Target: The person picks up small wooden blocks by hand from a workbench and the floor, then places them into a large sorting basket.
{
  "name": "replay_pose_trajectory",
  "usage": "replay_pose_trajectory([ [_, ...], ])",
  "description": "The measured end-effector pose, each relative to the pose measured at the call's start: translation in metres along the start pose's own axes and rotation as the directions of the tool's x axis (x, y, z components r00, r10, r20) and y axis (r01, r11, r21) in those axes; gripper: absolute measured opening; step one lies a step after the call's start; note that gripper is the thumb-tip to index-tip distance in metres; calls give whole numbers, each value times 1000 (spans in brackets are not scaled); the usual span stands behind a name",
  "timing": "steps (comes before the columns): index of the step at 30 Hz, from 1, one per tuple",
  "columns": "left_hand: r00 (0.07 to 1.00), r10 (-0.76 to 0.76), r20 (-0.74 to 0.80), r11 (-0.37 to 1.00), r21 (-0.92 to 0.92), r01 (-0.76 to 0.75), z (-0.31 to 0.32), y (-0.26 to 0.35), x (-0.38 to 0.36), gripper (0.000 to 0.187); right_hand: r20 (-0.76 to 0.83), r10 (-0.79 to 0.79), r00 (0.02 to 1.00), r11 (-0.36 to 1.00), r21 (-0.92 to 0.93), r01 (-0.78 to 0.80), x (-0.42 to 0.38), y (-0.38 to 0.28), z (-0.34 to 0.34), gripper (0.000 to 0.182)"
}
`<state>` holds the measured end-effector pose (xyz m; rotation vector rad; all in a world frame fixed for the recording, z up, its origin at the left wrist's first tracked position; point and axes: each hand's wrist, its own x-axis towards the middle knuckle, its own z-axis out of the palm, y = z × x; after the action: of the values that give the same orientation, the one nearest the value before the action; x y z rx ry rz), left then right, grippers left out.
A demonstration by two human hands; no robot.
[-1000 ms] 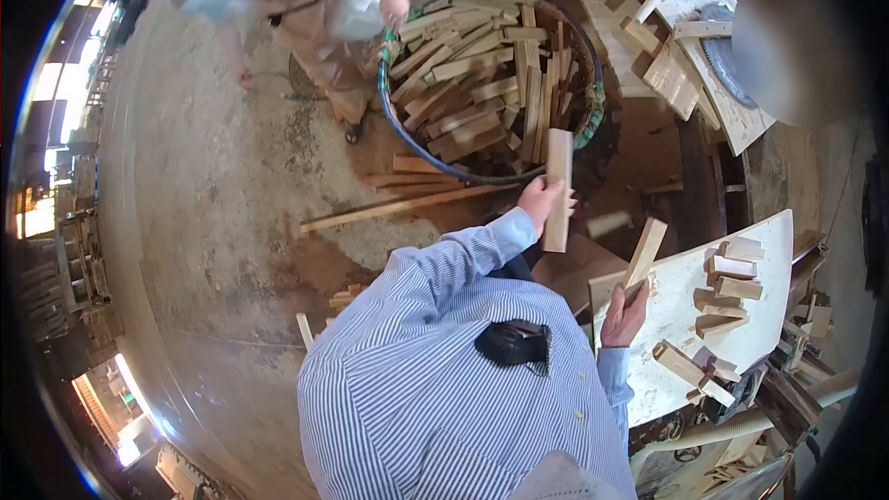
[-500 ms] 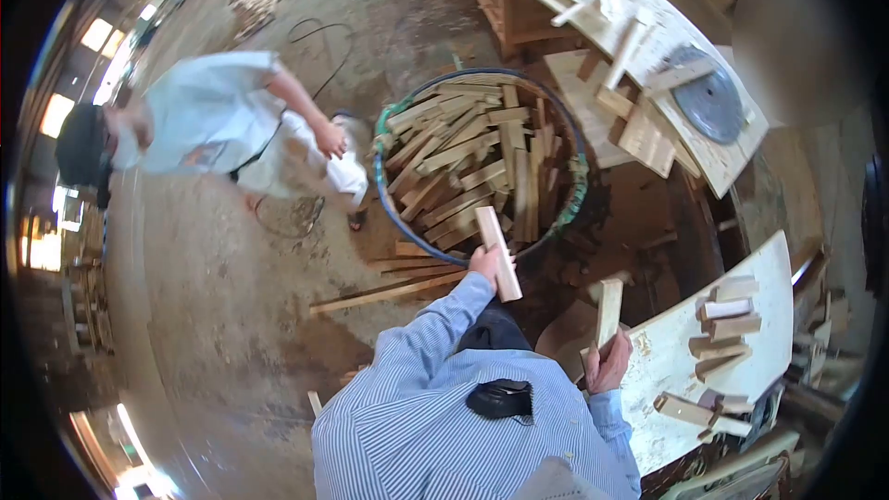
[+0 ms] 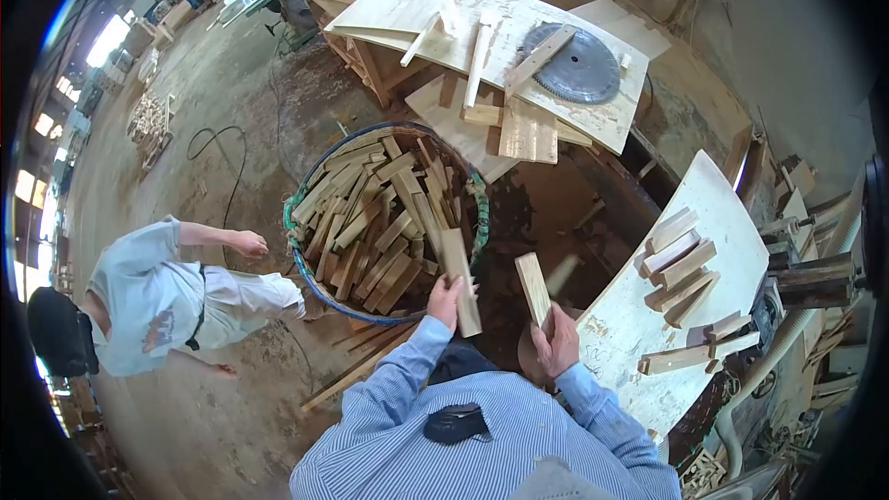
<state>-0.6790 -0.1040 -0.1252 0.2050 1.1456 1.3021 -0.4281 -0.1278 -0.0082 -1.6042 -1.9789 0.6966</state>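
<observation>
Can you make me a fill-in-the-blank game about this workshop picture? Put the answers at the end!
1. The left grip holds a wooden block and the right grip holds another block, making ____ in all.
2. The striped shirt is white and ____.
3. A wooden strip lies over part of the round, toothed ____ blade.
4. In the picture, another person is to the ____ of the round basket.

Missing words: two; blue; saw; left.
</observation>
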Motion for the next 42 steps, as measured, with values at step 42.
replay_pose_trajectory([
  [42, 693, 632, -348, 740, 3, -673, -29, 104, -54, 46, 241, -179, 954, 891, 450, 54, 59, -77, -1, 76],
])
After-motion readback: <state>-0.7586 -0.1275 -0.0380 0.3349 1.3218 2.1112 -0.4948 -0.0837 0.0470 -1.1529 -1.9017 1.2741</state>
